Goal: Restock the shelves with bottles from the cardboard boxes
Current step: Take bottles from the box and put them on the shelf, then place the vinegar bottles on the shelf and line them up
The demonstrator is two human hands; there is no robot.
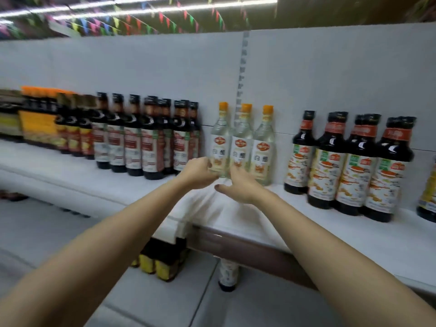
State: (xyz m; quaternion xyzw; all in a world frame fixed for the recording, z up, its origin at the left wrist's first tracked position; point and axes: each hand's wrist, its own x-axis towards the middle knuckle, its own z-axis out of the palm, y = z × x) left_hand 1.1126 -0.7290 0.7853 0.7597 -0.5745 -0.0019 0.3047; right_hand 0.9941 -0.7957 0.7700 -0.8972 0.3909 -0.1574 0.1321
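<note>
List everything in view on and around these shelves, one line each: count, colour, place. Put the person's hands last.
clear bottles: three, clear with orange caps and white labels, mid upper shelf, in a row.
dark bottles, right group: at least four, dark with white-and-orange labels, right of the clear ones.
dark bottles, left group: count unclear, dark with red-and-white labels, left of the clear ones.
orange-capped bottles: blurred, count unclear, far left.
upper shelf: one, white.
lower-shelf bottles: several, dark with yellow labels, below the upper shelf.
bunting: multicoloured flags, overhead.
left hand: at the base of the leftmost clear bottle.
right hand: at the base of the middle clear bottle; grip unclear.
</note>
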